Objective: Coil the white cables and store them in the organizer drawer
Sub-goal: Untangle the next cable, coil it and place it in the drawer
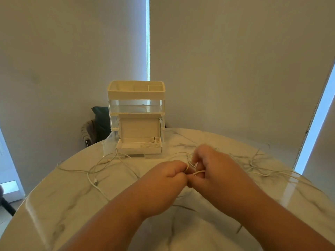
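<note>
Meeting over the middle of the marble tabletop (54, 211), both hands hold one white cable (198, 172). The left hand (167, 180) is curled in a fist round it, and the right hand (212, 169) pinches a loop of it right beside the left knuckles. Behind them stands the organizer (136, 93) with its clear bottom drawer (108, 144) pulled out. An open white box (139, 150) sits in the drawer with a coiled cord (150, 144) inside. More loose cables (94, 172) sprawl on the tabletop to either side of the hands.
</note>
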The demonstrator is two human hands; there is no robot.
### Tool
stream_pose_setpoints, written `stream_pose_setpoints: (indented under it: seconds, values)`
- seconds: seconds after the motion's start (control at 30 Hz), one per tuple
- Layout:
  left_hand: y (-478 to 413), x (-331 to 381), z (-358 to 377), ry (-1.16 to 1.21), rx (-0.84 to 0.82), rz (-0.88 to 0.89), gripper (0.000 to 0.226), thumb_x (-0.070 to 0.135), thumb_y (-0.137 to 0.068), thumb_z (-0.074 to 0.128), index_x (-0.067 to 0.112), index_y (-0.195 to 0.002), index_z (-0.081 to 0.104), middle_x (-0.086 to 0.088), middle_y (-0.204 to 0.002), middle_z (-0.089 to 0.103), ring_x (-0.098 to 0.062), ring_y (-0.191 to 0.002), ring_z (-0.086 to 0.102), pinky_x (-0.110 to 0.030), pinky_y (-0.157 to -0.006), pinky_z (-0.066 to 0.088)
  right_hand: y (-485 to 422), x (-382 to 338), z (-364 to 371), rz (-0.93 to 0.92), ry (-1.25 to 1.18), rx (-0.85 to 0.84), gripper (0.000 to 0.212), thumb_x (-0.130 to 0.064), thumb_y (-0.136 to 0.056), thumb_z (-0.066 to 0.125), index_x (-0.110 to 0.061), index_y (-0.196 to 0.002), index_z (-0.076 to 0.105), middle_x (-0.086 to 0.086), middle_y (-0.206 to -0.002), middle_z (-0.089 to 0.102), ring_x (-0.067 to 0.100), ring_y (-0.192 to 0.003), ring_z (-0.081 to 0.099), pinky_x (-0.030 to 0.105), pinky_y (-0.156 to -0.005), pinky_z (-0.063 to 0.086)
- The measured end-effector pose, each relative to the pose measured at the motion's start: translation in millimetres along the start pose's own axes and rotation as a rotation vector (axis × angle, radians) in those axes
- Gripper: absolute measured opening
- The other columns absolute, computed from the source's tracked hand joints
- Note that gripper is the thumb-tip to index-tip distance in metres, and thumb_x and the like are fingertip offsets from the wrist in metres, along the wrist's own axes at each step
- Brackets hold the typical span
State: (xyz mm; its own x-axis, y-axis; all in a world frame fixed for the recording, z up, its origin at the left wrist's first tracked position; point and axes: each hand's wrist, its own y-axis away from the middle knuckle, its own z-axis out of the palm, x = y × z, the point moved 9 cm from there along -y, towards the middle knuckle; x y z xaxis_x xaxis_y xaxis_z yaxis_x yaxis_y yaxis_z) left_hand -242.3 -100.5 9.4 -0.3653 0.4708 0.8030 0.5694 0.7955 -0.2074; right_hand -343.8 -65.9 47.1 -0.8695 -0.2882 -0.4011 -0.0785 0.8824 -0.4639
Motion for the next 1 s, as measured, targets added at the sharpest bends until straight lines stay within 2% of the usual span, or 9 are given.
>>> stream_pose_setpoints:
  seconds: [0.1,0.2,0.27,0.4,0.53,0.6,0.73,0.87,1.0]
  values:
    - [2,-3,7,-0.026,-0.079,-0.051,0.016,0.027,-0.084,0.056,0.022,-0.09,0.069,-0.004,-0.081,0.065,-0.009,-0.071,0.054,-0.032,-0.07,0.047,0,7,4,0.008,-0.063,-0.093,0.035,-0.036,-0.072,0.077,-0.04,-0.098,0.054,-0.014,-0.078,0.061,-0.002,-0.073,0.056,0.018,-0.061,0.045]
    - [2,-3,12,-0.222,-0.133,-0.021,0.018,0.024,-0.095,0.055,0.022,-0.083,0.069,0.011,-0.084,0.066,-0.001,-0.078,0.059,-0.027,-0.077,0.048,-1,3,5,-0.114,0.0,-0.15,0.036,-0.024,-0.083,0.07,-0.044,-0.112,0.062,-0.023,-0.095,0.052,-0.009,-0.093,0.048,0.008,-0.074,0.038]
    - [1,-4,9,-0.171,-0.115,-0.029,0.027,0.023,-0.099,0.052,0.025,-0.077,0.068,0.015,-0.092,0.069,0.006,-0.085,0.06,-0.022,-0.083,0.048,-3,4,0,-0.148,-0.036,-0.109,0.034,-0.013,-0.087,0.065,-0.041,-0.105,0.069,-0.022,-0.095,0.055,-0.006,-0.096,0.051,0.007,-0.078,0.038]
    - [3,2,5,0.007,-0.09,-0.004,0.025,0.024,-0.101,0.05,0.019,-0.091,0.073,0.014,-0.07,0.061,-0.001,-0.067,0.054,-0.02,-0.069,0.043,-6,10,1,-0.128,-0.166,-0.152,0.026,-0.014,-0.093,0.062,-0.035,-0.1,0.075,-0.022,-0.089,0.069,-0.007,-0.093,0.06,0.008,-0.079,0.042]
    - [5,4,5,0.133,-0.12,-0.006,0.031,0.022,-0.103,0.045,0.012,-0.092,0.072,0.001,-0.065,0.052,-0.015,-0.062,0.045,-0.03,-0.063,0.04,-5,17,9,-0.075,-0.282,-0.251,0.026,-0.014,-0.096,0.058,-0.033,-0.1,0.076,-0.025,-0.08,0.069,-0.005,-0.077,0.062,0.009,-0.071,0.044]
    - [6,7,8,0.21,-0.148,-0.019,0.033,0.021,-0.104,0.043,0.007,-0.092,0.07,0.0,-0.063,0.05,-0.013,-0.058,0.042,-0.027,-0.059,0.039,-5,17,12,-0.079,-0.307,-0.255,0.027,-0.01,-0.096,0.057,-0.029,-0.098,0.076,-0.024,-0.076,0.068,-0.003,-0.071,0.06,0.01,-0.068,0.044]
    - [7,7,10,0.336,-0.171,-0.043,0.032,0.019,-0.105,0.042,0.006,-0.093,0.069,0.0,-0.064,0.053,-0.013,-0.059,0.043,-0.025,-0.059,0.04,-7,8,10,-0.153,-0.241,-0.174,0.03,-0.007,-0.095,0.055,-0.03,-0.093,0.074,-0.023,-0.088,0.069,-0.005,-0.087,0.063,0.004,-0.074,0.041]
    - [10,15,4,0.33,-0.15,-0.009,0.029,0.015,-0.104,0.043,0.005,-0.09,0.066,-0.002,-0.063,0.057,-0.01,-0.059,0.053,-0.015,-0.058,0.044,-8,-2,8,-0.236,-0.211,-0.157,0.047,0.001,-0.091,0.051,-0.044,-0.089,0.065,-0.017,-0.091,0.069,0.003,-0.092,0.063,0.012,-0.077,0.046]
    - [10,16,4,0.439,-0.153,-0.017,0.031,0.019,-0.103,0.045,0.015,-0.081,0.066,-0.001,-0.058,0.051,-0.015,-0.053,0.047,-0.021,-0.052,0.039,-10,-1,10,-0.262,-0.205,-0.15,0.033,-0.011,-0.091,0.047,-0.038,-0.094,0.067,-0.017,-0.09,0.067,0.003,-0.092,0.062,0.016,-0.078,0.047]
